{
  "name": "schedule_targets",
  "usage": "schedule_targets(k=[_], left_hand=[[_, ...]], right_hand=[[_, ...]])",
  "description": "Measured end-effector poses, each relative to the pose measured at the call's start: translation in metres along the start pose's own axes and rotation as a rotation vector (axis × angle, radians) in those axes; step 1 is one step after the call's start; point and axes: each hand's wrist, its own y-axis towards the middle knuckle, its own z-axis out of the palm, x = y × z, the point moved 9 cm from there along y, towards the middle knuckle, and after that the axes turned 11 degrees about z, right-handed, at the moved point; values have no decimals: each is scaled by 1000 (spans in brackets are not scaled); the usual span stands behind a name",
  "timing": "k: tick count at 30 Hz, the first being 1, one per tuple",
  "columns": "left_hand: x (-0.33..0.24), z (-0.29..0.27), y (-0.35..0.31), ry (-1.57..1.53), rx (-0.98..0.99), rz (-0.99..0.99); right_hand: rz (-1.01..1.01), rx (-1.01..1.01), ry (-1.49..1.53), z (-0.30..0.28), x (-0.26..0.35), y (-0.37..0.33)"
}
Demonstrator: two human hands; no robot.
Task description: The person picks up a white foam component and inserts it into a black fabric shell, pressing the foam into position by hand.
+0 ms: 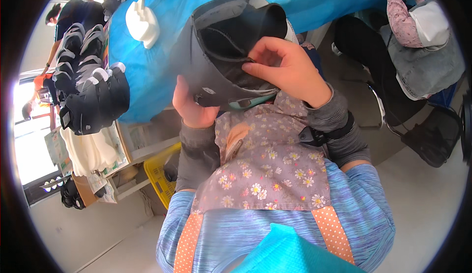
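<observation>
A dark grey, bag-like fabric piece (196,61) with a black inside is held up in front of my chest, its mouth facing up. A green strip (251,102) runs along its lower edge. My left hand (196,108) grips its lower left side from outside, thumb up and the other fingers partly hidden. Inside the mouth, my right hand (290,66) pinches a dark edge of the lining between thumb and forefinger. Exactly what lies in that pinch is too small to tell.
A blue-covered table (162,71) lies ahead, with a white moulded piece (142,23) on it. Stacked black and grey pieces (93,91) stand at left, above white pieces (88,150) and a yellow crate (160,174). A seated person (418,51) is at right, beside a black chair (432,135).
</observation>
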Motion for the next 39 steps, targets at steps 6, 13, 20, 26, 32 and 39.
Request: schedule_targets(k=[6, 13, 20, 26, 32, 39], left_hand=[[9, 25, 7, -1034, -83, -186], [40, 22, 5, -461, -84, -182], [120, 46, -62, -133, 259, -865], [98, 36, -8, 497, 277, -400], [146, 92, -9, 130, 455, -503], [146, 101, -23, 166, 585, -531]], right_hand=[[-32, 325, 104, 18, 24, 0], [-99, 130, -113, 17, 24, 2], [63, -99, -277, -36, -56, -36], [335, -98, -96, -25, -135, -65], [327, -31, -67, -12, -131, -62], [470, -28, 190, -14, -168, -63]])
